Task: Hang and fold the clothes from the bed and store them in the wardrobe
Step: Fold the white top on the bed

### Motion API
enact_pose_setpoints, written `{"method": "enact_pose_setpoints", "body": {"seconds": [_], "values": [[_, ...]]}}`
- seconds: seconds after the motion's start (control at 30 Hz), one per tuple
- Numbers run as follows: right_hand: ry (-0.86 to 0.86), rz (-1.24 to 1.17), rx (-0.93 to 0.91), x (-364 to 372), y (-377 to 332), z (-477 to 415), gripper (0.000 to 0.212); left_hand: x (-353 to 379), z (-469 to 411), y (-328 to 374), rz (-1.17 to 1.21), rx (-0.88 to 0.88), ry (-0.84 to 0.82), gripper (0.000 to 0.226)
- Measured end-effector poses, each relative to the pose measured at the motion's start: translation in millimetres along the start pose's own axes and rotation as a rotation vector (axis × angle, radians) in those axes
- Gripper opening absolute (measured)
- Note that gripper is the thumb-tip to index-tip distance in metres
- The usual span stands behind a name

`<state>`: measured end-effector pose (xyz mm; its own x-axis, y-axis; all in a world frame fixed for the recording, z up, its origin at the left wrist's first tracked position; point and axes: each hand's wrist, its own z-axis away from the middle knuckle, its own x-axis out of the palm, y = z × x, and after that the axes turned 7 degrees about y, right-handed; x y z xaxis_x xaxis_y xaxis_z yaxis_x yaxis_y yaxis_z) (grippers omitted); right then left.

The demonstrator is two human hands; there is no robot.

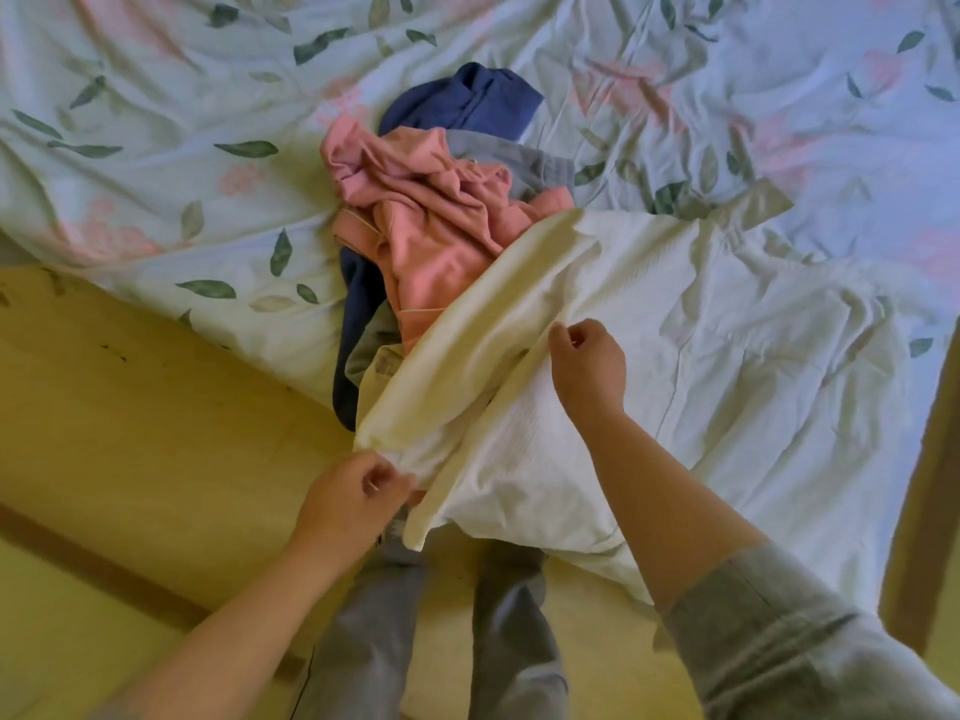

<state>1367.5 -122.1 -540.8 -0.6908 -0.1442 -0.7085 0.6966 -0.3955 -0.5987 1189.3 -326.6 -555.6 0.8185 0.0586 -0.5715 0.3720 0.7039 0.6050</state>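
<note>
A white garment lies spread across the near edge of the bed, with a long fold running along its left side. My left hand pinches the lower end of that fold at the bed's edge. My right hand pinches the cloth higher up, near the middle of the fold. Left of the white garment sits a crumpled pile: a pink garment on top, a dark blue one behind and under it, and a grey piece between them.
The bed is covered by a pale sheet printed with green leaves and pink flowers. Yellowish floor lies to the left and below. My legs in grey trousers stand against the bed's edge. A wooden post stands at the right.
</note>
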Motion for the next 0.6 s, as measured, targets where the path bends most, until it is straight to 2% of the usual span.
{"method": "enact_pose_setpoints", "body": {"seconds": [0.1, 0.17, 0.27, 0.3, 0.37, 0.43, 0.53, 0.6], "values": [[0.015, 0.022, -0.111, -8.1, -13.3, -7.7, 0.014, -10.0, -20.5, 15.4, -0.014, 0.094, 0.206, 0.017], [-0.027, 0.046, -0.188, -12.7, -21.0, -15.5, 0.014, -10.9, -32.9, 25.4, -0.041, 0.11, 0.248, 0.023], [-0.091, 0.096, -0.36, -13.9, -31.6, -27.6, 0.026, -8.6, -48.3, 37.1, -0.088, 0.021, 0.15, 0.051], [-0.111, 0.113, -0.437, -12.1, -36.1, -31.0, 0.03, -7.4, -51.2, 39.6, -0.083, -0.029, 0.098, 0.051], [-0.172, 0.162, -0.613, -3.4, -46.8, -38.0, 0.035, -5.2, -53.9, 42.4, -0.058, -0.113, 0.009, 0.04], [-0.28, 0.316, -0.758, 10.2, -57.5, -45.7, 0.042, -3.4, -54.9, 41.6, -0.044, -0.172, -0.067, 0.032], [-0.458, 0.708, -0.823, 29.0, -70.8, -50.6, 0.054, -5.9, -54.1, 37.3, -0.014, -0.242, -0.22, 0.023], [-0.445, 0.858, -0.901, 34.5, -74.6, -51.0, 0.045, -10.6, -51.3, 36.3, 0.025, -0.273, -0.276, 0.026]]}}
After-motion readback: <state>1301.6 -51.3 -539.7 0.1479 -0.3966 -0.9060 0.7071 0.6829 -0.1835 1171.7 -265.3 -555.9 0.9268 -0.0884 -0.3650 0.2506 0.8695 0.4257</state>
